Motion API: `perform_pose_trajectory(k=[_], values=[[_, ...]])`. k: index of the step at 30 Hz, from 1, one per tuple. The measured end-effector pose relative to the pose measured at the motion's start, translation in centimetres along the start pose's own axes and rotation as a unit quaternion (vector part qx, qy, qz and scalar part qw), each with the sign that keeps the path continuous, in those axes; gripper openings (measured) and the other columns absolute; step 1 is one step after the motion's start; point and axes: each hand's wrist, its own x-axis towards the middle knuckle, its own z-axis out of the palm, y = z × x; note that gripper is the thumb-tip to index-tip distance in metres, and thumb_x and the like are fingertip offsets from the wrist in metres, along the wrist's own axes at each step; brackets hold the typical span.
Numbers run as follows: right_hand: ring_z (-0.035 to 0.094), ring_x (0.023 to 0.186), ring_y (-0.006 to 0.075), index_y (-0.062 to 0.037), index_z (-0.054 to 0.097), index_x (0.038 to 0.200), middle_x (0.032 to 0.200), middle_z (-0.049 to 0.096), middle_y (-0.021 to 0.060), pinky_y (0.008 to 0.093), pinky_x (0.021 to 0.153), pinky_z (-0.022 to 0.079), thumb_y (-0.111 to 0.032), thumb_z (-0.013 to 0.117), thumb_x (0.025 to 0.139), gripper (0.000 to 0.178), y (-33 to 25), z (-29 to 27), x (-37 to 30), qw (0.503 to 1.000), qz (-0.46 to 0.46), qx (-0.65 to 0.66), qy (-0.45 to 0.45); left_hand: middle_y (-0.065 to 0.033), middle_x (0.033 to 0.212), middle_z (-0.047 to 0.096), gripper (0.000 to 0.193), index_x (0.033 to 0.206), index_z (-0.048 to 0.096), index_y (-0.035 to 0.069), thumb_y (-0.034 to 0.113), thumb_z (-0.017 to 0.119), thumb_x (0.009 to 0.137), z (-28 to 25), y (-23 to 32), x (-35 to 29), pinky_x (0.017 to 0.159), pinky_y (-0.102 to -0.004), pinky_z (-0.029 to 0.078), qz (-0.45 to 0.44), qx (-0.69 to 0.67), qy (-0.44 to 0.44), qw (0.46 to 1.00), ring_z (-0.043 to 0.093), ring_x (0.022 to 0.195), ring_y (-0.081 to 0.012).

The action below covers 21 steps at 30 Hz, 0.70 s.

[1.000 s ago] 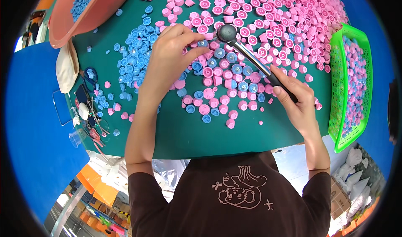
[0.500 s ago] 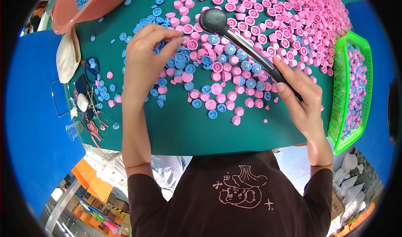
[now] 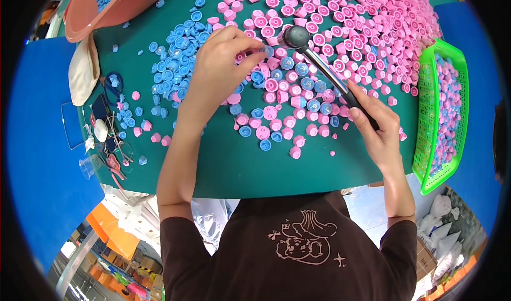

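Observation:
My right hand [image 3: 375,128] is closed round the black grip of a rubber mallet [image 3: 326,69]. Its round black head is up over the pink cups, with the shiny metal shaft slanting down to my fingers. Just left of that head, my left hand [image 3: 221,69] pinches a small blue plastic piece, partly hidden by the fingertips. Below the mallet lie pink cups [image 3: 270,112] mixed with blue caps [image 3: 307,84], some of them joined together. Loose blue caps [image 3: 173,61] are heaped to the left of my left hand.
Many pink cups [image 3: 367,29] cover the far right of the green table [image 3: 234,173]. A green basket [image 3: 418,141] with pink and blue pieces stands on the right. At the far left are a pink basin [image 3: 80,19], a cream pouch [image 3: 85,72], glasses, pliers and a clear cup [image 3: 89,166].
My left hand has moved right, up close to the mallet head, uncovering the blue heap. The mallet head has shifted slightly right and down, while my right hand keeps its grip.

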Motion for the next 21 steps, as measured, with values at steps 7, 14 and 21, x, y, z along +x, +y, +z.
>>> perform_pose_trajectory(k=[7,14,21], values=[[0.051,0.059,0.0136,-0.0097,0.06,0.131,0.071,0.054,0.0067,0.0287,0.055,0.042,-0.006,0.065,0.089,0.042,-1.8,0.5,0.7,0.998,-0.04,-0.049,-0.002,-0.0049,0.083,0.062,0.017,0.092,0.072,0.002,0.006,0.076,0.076,-2.0,0.1,-0.5,0.064,-0.0281,0.046,-0.018,0.031,0.019,0.999,0.057,0.075,-0.015],[0.05,0.06,0.0164,-0.0114,0.06,0.132,0.07,0.05,0.0088,0.0305,0.057,0.042,-0.006,0.065,0.088,0.044,-0.8,1.0,1.4,0.999,-0.001,-0.04,-0.027,-0.0058,0.082,0.064,0.012,0.089,0.074,0.005,0.009,0.076,0.078,-8.0,-0.4,-2.6,0.065,-0.0279,0.045,-0.154,0.135,0.118,0.972,0.061,0.074,-0.0165],[0.045,0.07,0.0058,-0.0049,0.058,0.133,0.094,0.064,0.0002,0.022,0.06,0.037,-0.016,0.064,0.093,0.042,-0.7,0.2,1.3,0.999,0.016,0.029,0.001,-0.0076,0.086,0.063,0.02,0.09,0.072,0.005,0.016,0.078,0.075,-5.3,-0.8,-2.8,0.074,-0.0365,0.047,-0.046,0.126,0.025,0.991,0.059,0.084,-0.0244]])
